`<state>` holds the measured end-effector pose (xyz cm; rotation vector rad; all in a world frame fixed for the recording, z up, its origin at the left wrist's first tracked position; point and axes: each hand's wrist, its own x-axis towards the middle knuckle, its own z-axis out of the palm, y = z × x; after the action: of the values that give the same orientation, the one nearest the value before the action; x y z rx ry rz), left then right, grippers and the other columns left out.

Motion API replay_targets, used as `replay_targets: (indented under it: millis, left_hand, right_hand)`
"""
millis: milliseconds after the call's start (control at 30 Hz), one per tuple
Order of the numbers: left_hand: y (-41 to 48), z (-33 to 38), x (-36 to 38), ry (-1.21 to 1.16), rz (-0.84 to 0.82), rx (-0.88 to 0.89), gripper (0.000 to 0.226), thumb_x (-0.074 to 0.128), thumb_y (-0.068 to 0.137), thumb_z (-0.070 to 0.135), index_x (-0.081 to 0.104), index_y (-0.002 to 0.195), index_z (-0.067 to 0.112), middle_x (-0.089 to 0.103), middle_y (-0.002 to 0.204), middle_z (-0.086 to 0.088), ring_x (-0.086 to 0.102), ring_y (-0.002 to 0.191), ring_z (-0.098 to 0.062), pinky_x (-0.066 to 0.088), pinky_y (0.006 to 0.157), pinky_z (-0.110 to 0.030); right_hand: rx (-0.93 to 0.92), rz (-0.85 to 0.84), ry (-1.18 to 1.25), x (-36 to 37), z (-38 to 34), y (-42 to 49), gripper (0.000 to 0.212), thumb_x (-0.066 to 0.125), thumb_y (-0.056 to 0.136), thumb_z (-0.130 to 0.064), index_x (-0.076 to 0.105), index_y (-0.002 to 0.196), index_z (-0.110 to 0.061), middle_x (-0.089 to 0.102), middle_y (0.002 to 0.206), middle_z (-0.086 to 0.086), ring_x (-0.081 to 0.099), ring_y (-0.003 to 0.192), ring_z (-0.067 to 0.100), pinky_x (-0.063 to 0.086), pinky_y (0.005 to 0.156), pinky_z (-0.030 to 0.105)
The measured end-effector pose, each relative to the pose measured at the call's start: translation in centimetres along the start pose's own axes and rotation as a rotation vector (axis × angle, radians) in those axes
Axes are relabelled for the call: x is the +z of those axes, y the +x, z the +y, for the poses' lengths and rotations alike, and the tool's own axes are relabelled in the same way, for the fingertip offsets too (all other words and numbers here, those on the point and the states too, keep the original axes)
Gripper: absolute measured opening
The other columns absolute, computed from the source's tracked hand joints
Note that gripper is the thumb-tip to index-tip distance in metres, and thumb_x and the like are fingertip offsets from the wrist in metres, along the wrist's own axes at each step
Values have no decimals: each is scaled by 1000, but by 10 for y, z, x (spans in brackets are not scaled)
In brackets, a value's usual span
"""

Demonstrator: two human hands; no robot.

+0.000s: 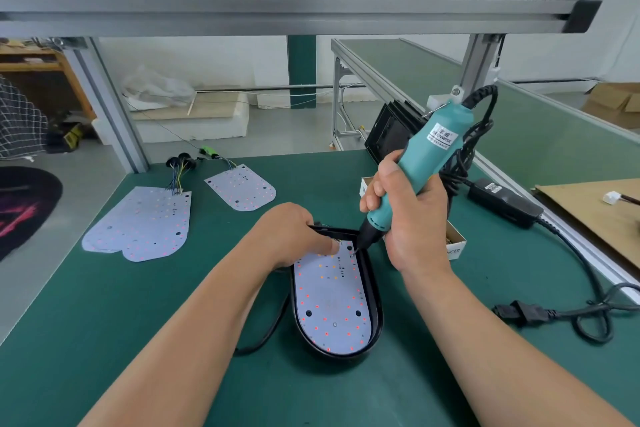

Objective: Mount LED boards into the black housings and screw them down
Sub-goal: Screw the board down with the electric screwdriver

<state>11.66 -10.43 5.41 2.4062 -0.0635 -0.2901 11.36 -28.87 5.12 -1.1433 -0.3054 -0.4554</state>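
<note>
A black housing [375,308] lies on the green table in front of me, with a white LED board [329,302] seated inside it. My left hand [294,232] rests on the housing's far end, a fingertip pressing the board's far edge. My right hand [405,218] grips a teal electric screwdriver [429,152], tilted, its black tip down at the board's far right corner. Whether a screw sits under the tip is hidden.
Loose LED boards [145,225] lie stacked at the left, one more LED board [242,187] with wires behind. A small cardboard box [455,243] sits behind my right hand. A power adapter [505,201] and black cable [588,315] lie at the right. More black housings [391,132] lean at the back.
</note>
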Motion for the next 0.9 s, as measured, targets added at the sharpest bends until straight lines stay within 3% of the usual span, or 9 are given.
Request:
replay_targets:
  millis: [167, 333, 500, 633, 900]
  left_hand:
    - [1, 7, -3, 111, -21, 23, 46, 87, 79, 45, 55, 69, 14, 44, 61, 3, 40, 56, -20, 27, 53, -29]
    - [4, 14, -3, 210, -70, 63, 43, 79, 85, 43, 64, 88, 3, 50, 73, -3, 46, 66, -22, 34, 65, -33]
    - [3, 11, -2, 218, -60, 57, 46, 79, 80, 49, 47, 71, 17, 40, 69, 0, 38, 63, -21, 29, 61, -33]
    - [3, 11, 1, 200, -33, 61, 55, 82, 79, 54, 41, 69, 18, 35, 64, 1, 32, 59, -21, 22, 57, -33]
    - [0, 14, 4, 142, -38, 49, 58, 84, 80, 41, 34, 65, 19, 29, 63, 1, 27, 59, -23, 17, 56, -33]
  right_hand:
    - [3, -55, -3, 2, -1, -1, 12, 68, 99, -18, 57, 95, -14, 50, 70, 3, 47, 55, 26, 47, 60, 36]
    - [10, -64, 9, 2, -3, -1, 13, 68, 98, -17, 56, 95, -12, 50, 71, 3, 47, 54, 26, 48, 59, 37]
    - [18, -76, 12, 1, -3, -2, 14, 68, 98, -19, 56, 95, -12, 50, 71, 3, 48, 54, 26, 47, 59, 37]
    - [27, -84, 4, 1, -4, -2, 13, 67, 98, -19, 56, 95, -14, 50, 72, 2, 48, 55, 27, 47, 60, 38]
    - [36, -68, 22, 2, -7, -3, 14, 67, 97, -18, 56, 96, -12, 49, 70, 4, 46, 55, 27, 47, 60, 37]
